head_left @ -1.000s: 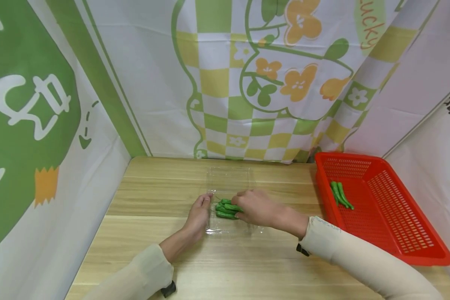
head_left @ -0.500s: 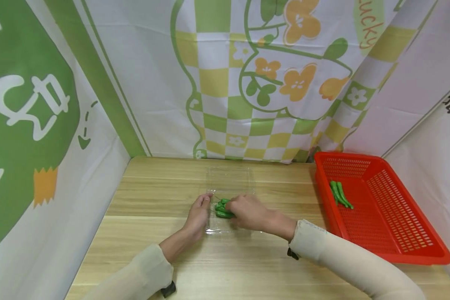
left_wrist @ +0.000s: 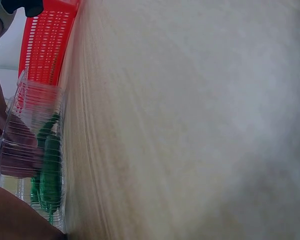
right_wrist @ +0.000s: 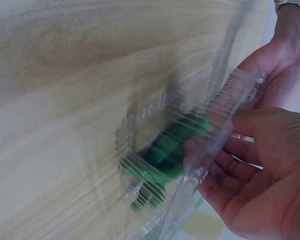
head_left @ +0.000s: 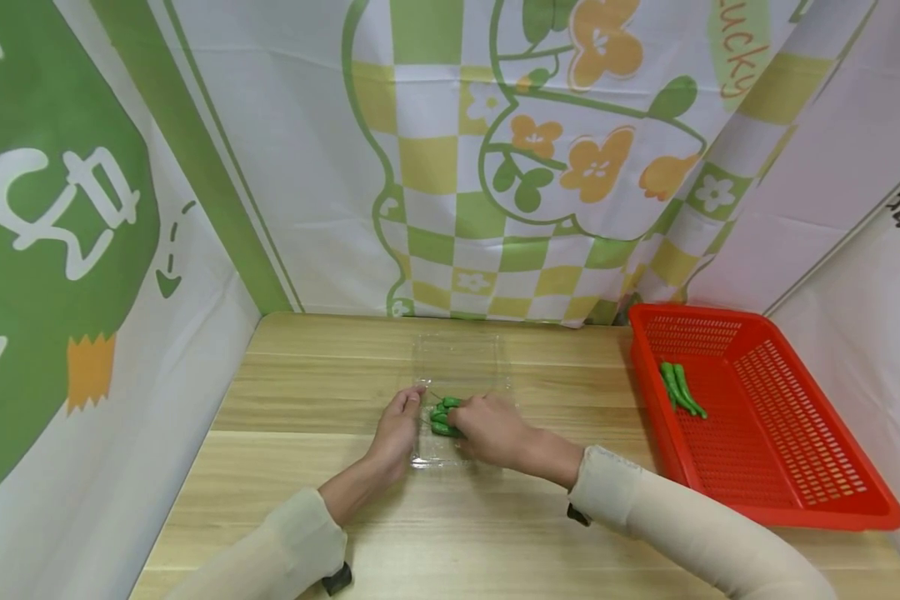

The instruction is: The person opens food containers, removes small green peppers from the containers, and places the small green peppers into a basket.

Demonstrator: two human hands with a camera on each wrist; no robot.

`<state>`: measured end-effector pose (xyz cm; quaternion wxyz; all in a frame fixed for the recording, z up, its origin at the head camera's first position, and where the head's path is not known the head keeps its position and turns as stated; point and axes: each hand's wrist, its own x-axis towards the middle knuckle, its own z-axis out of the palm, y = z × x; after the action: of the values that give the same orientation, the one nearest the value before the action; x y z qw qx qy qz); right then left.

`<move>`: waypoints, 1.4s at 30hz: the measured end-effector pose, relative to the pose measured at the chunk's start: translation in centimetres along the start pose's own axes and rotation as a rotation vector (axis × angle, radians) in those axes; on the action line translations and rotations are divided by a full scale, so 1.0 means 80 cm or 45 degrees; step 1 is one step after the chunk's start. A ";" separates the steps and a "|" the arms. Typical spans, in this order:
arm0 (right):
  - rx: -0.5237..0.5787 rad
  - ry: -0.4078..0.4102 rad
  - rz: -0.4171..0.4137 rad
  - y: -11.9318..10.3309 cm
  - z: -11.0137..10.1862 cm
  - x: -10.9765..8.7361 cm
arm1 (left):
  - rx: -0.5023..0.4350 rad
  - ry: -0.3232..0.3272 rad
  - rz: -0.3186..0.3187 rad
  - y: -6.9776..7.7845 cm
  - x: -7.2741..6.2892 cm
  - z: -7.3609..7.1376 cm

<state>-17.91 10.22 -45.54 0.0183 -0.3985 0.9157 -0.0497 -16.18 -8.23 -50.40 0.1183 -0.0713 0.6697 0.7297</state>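
In the head view, a clear plastic container (head_left: 438, 454) stands on the table with its lid (head_left: 459, 357) folded open toward the back. Several green chili peppers (head_left: 442, 417) lie inside it. My left hand (head_left: 396, 435) holds the container's left wall, its fingertips at the rim. My right hand (head_left: 495, 432) reaches in from the right, partly covering the peppers. The right wrist view shows its thumb and fingers (right_wrist: 225, 192) past the wall, pinching at the green peppers (right_wrist: 170, 145). From the left wrist view, peppers (left_wrist: 51, 172) show through the ribbed wall.
A red plastic basket (head_left: 765, 492) stands at the right of the wooden table (head_left: 307, 383), holding several green chili peppers (head_left: 680, 390) near its left wall. Printed fabric (head_left: 435, 175) hangs behind the table, and white sheets flank both sides.
My right hand has moved left and slightly down over the container, covering more of the peppers, which shifted slightly left. My left hand and the basket have stayed in place.
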 end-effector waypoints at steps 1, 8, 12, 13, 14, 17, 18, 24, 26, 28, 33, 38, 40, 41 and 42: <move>0.000 0.011 -0.001 -0.001 0.001 0.000 | 0.000 0.004 0.002 0.000 0.000 0.000; -0.027 0.066 0.008 -0.004 0.008 0.003 | 0.001 0.038 0.001 0.001 0.001 0.003; -0.112 0.076 0.002 -0.007 0.012 0.005 | 0.009 0.042 0.001 0.002 0.000 0.003; -0.133 0.079 -0.001 -0.007 0.013 0.005 | 0.008 0.043 0.001 0.002 0.000 0.003; -0.153 0.078 -0.005 -0.008 0.013 0.006 | 0.007 0.043 -0.001 0.002 0.000 0.003; -0.187 0.076 -0.013 -0.010 0.014 0.006 | 0.002 0.042 0.002 0.002 -0.001 0.002; -0.193 0.076 -0.017 -0.011 0.015 0.006 | 0.001 0.040 0.002 0.002 -0.001 0.002; -0.238 0.064 -0.029 -0.013 0.016 0.007 | 0.005 0.021 0.004 0.001 -0.002 0.001; -0.248 0.052 -0.026 -0.013 0.016 0.008 | 0.012 0.018 0.002 0.001 -0.002 0.001; -0.242 0.039 -0.028 -0.013 0.016 0.008 | 0.014 0.016 0.002 0.000 -0.001 0.001; -0.213 0.002 -0.036 -0.012 0.019 0.010 | -0.001 0.019 0.005 0.000 -0.001 0.001; -0.198 -0.004 -0.059 -0.010 0.020 0.012 | -0.007 0.024 0.006 -0.001 -0.002 0.002; -0.182 -0.001 -0.079 -0.008 0.021 0.012 | -0.008 0.021 0.005 -0.001 -0.001 0.002; -0.173 -0.002 -0.089 -0.008 0.021 0.012 | -0.008 0.018 0.004 -0.001 -0.001 0.002; -0.165 -0.005 -0.098 -0.007 0.022 0.012 | -0.006 0.016 0.004 -0.001 -0.001 0.001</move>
<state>-18.04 9.03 -47.21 -0.0076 -0.4339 0.9009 0.0097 -16.04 -8.12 -50.42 0.1127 -0.0750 0.6688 0.7310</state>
